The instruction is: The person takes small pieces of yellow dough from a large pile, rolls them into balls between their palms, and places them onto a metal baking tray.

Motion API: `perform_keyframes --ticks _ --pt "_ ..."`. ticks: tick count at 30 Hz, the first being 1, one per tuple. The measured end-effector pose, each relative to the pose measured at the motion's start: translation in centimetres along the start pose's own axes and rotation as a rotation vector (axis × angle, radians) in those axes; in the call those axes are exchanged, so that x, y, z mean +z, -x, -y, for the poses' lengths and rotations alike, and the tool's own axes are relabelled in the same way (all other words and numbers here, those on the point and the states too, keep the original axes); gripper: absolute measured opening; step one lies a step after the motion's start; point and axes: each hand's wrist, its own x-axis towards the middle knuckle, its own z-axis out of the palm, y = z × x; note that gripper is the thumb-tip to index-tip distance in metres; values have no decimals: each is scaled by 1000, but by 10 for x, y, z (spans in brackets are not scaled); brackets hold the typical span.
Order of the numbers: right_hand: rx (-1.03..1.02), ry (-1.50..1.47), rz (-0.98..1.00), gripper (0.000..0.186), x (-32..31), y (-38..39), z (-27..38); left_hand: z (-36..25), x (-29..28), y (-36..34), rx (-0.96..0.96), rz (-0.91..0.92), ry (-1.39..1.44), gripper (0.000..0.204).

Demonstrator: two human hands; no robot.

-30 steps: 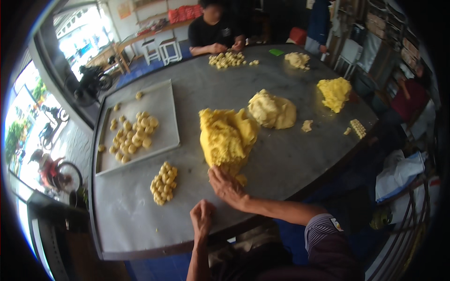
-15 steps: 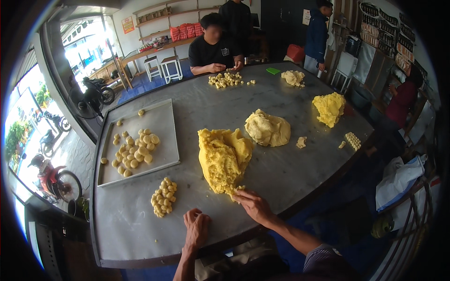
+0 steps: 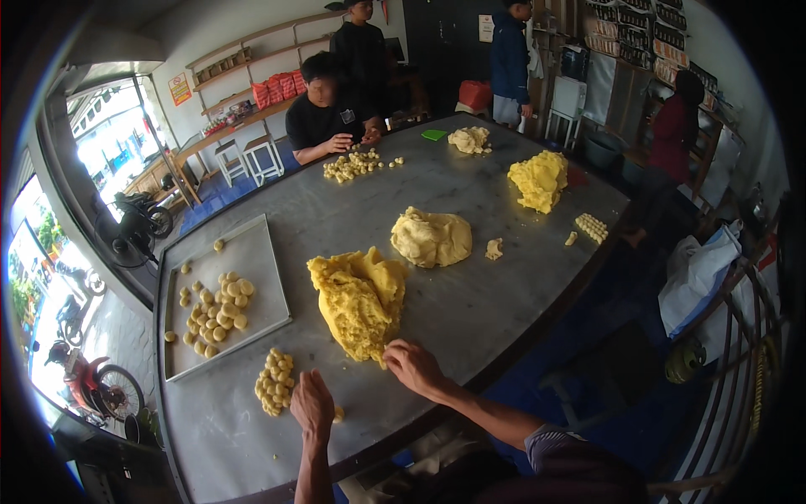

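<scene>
A big crumbly mound of yellow dough (image 3: 357, 302) stands on the metal table in front of me. At its lower right edge, my right hand (image 3: 411, 368) is closed with the fingertips pinching the dough. My left hand (image 3: 312, 403) is curled closed beside a cluster of small dough balls (image 3: 274, 385); whatever its fingers hold is hidden. Just right of that wrist, a small dough piece (image 3: 338, 413) lies on the table. Beyond the mound sits a smoother, paler lump of dough (image 3: 432, 238).
A metal tray (image 3: 277, 294) with round dough pieces lies at the left. Farther off are another yellow dough lump (image 3: 538, 181), a pale lump (image 3: 468, 140), a green scraper-like piece (image 3: 434, 134) and small balls (image 3: 351, 166) by a seated person (image 3: 332, 118). Several others stand behind.
My left hand has moved left, closer to the small-ball cluster, and a small dough piece now shows beside it. My right hand stays at the mound's lower edge. The whole view has shifted.
</scene>
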Motion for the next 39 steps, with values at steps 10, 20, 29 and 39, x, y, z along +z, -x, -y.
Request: perform_keyframes --ticks 10,20,29,39 --pt "146 -140 -62 47 -3 2 -13 39 3 57 379 -28 2 30" --pt "-66 -20 -87 46 11 6 7 67 -15 -84 330 -371 36 37" --pt "-75 98 59 39 15 7 -13 74 -11 -80 464 -250 -185 14" --pt "-194 139 343 41 -22 -26 -31 102 -41 -68 95 -83 494 28"
